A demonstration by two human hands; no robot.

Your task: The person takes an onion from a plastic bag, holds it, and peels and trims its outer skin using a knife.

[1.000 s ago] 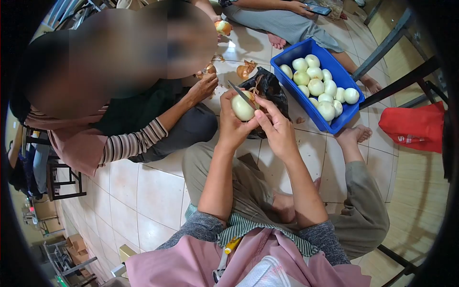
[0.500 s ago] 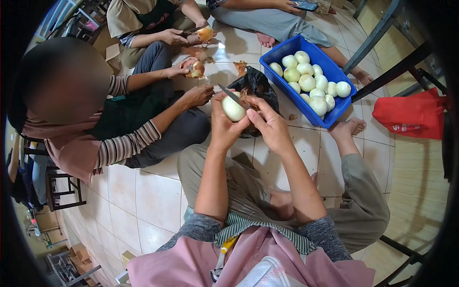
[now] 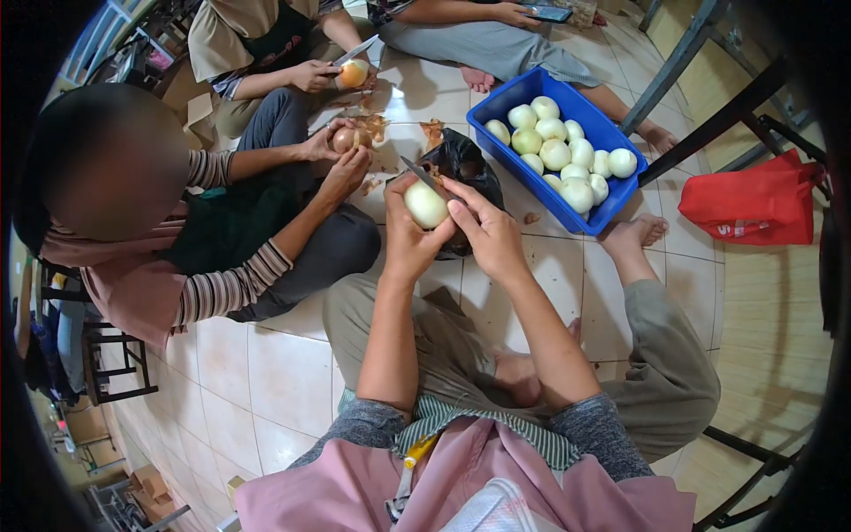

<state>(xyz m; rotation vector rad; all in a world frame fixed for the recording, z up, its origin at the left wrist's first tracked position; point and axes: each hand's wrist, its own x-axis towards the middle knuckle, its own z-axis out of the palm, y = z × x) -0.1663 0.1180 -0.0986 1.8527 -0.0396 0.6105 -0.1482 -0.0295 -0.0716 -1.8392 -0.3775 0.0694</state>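
My left hand (image 3: 407,238) is closed around a peeled white onion (image 3: 426,206). In my right hand (image 3: 490,232) is a knife (image 3: 420,171), its blade lying across the top of the onion and pointing up and left. My right thumb rests close to the onion's side; the knife's handle is mostly hidden by the fingers. Just beyond my hands a black plastic bag (image 3: 472,167) stands on the floor, with brown onion skin at its opening. To the right of it, a blue crate (image 3: 567,215) holds several peeled onions (image 3: 556,154).
At left, a person in striped sleeves (image 3: 235,282) handles a brown-skinned onion (image 3: 347,139). Farther back, another person holds a knife and a partly peeled onion (image 3: 354,74); a third holds a phone (image 3: 549,13). A red bag (image 3: 749,199) hangs at right by table legs.
My hands stay on the onion and knife, with only a slight shift of the blade. The person at left has brought both hands together on an onion. The whole view has shifted a little.
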